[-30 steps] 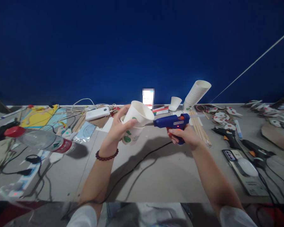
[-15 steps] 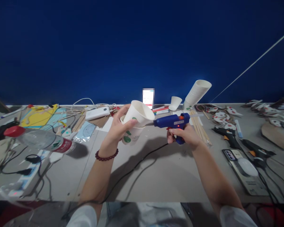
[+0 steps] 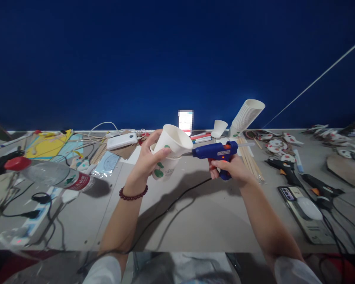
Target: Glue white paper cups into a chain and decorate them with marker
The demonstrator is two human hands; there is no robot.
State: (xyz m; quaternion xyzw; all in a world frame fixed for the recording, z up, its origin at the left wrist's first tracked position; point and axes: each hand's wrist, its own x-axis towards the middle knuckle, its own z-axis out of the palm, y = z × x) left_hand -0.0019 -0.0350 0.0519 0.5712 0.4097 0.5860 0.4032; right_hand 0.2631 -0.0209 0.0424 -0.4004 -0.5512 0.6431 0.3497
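Two white paper cups are gripped together in my left hand, above the table. The upper paper cup tilts with its mouth to the right, and its base meets the rim of the lower paper cup, which has a green leaf print. My right hand is wrapped round the handle of a blue hot glue gun with a small red light lit. Its nozzle points left at the place where the cups meet; whether it touches them I cannot tell. A clear glue stick sticks out at the back.
Behind my hands stand a leaning stack of paper cups, a single cup and a lit phone screen. A plastic bottle and power strip are left; black glue guns and a phone lie right. The gun's cord crosses the table.
Almost nothing differs. The cups in my left hand have turned very slightly, while my right hand and the glue gun stay in place.
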